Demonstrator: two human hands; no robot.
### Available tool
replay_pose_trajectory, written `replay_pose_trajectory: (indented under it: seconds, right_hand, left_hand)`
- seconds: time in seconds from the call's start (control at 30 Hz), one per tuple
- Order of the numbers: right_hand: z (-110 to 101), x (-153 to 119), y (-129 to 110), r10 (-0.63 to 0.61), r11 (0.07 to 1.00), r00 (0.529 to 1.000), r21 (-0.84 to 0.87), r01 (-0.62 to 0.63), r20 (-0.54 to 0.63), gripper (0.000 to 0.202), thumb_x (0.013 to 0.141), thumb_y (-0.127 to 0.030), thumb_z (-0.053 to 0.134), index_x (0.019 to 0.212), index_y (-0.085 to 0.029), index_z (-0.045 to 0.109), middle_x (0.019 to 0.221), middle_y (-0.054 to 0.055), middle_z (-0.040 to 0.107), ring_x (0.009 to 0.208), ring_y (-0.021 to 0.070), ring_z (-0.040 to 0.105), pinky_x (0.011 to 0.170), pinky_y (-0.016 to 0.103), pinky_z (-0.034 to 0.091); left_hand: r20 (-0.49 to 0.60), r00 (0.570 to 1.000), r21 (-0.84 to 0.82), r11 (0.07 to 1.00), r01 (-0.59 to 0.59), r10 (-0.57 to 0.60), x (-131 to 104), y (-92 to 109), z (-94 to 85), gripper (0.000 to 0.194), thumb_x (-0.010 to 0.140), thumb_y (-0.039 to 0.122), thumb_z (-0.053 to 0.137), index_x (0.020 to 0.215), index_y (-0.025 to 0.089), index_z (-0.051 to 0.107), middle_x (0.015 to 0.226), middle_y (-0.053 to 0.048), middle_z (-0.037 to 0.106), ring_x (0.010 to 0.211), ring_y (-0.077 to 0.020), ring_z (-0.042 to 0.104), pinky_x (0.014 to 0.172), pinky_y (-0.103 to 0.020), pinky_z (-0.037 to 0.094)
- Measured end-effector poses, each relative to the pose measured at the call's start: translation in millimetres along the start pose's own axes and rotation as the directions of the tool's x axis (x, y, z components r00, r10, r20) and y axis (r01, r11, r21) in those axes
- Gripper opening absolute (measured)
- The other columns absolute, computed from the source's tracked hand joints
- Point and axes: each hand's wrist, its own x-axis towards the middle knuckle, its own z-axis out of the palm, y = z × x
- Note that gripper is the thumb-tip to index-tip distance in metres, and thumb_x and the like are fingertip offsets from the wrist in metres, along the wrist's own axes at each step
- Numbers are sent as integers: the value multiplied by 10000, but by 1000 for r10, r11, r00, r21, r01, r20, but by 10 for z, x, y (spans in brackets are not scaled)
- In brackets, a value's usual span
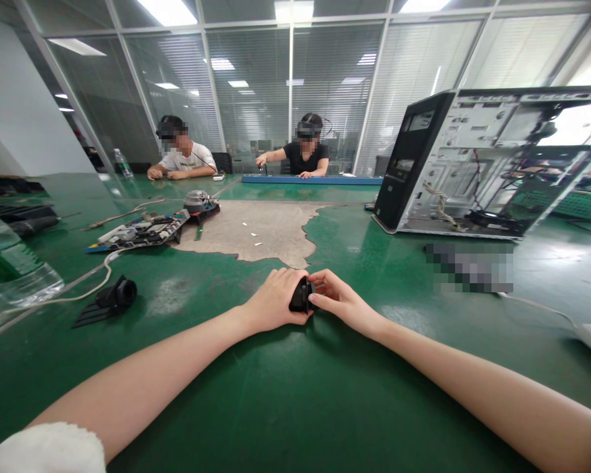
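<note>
Part, black, within left grip; right grip touching its right side.

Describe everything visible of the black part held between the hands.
The black part is small and dark, apparently plastic, with a broad body at left and a thin, upright, plate-like edge toward its right side. The left hand wraps around it, hiding much of its left and far sides; the thumb and fingers of the right hand meet its right end. It sits over the green table, but whether it touches the surface can't be told.
</note>
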Motion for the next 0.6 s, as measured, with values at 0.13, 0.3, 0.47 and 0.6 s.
replay_pose_trajectory:
  seconds: [0.13, 0.3, 0.47, 0.6]
  right_hand:
    - [3, -14, -24, -33, 999, 999, 43, 31, 41, 264, 720, -254, 629, 909, -219, 448, 908, 2, 517, 879, 149, 529, 715, 281, 446]
    - [8, -6, -9, -37, 999, 999, 34, 38, -6, 200, 755, -285, 589, 890, -208, 462, 859, -6, 527, 816, 132, 536, 717, 279, 437]
    - [7, 8, 10, -25, 1000, 1000, -7, 25, -17, 230, 762, -296, 579, 943, -213, 464, 922, 10, 523, 834, 136, 534, 736, 291, 441]
    - [4, 8, 2, 0, 1000, 1000, -25, 0, -10, 257, 767, -303, 570, 981, -210, 462, 946, 24, 526, 858, 147, 535, 752, 306, 443]
  left_hand:
    - [9, 1000, 5, 1000, -1, 1, -2, -5, 2, 513, 643, 331, 617, 1073, 172, 386, 1008, -68, 536, 873, -238, 483, 745, -344, 358]
    - [2, 1000, 8, 1000, 0, 0, -2, -15, 17, 537, 640, 357, 624, 1080, 168, 382, 1027, -72, 531, 890, -244, 483, 750, -349, 362]
    - [2, 1000, -11, 1000, -1, 1, -2, -8, 15, 530, 647, 352, 620, 1085, 167, 386, 1000, -65, 534, 886, -240, 485, 752, -351, 361]
    - [-3, 1000, -27, 1000, 1, -1, -1, -6, 9, 521, 644, 343, 619, 1081, 171, 393, 1007, -68, 530, 896, -242, 483, 759, -353, 357]
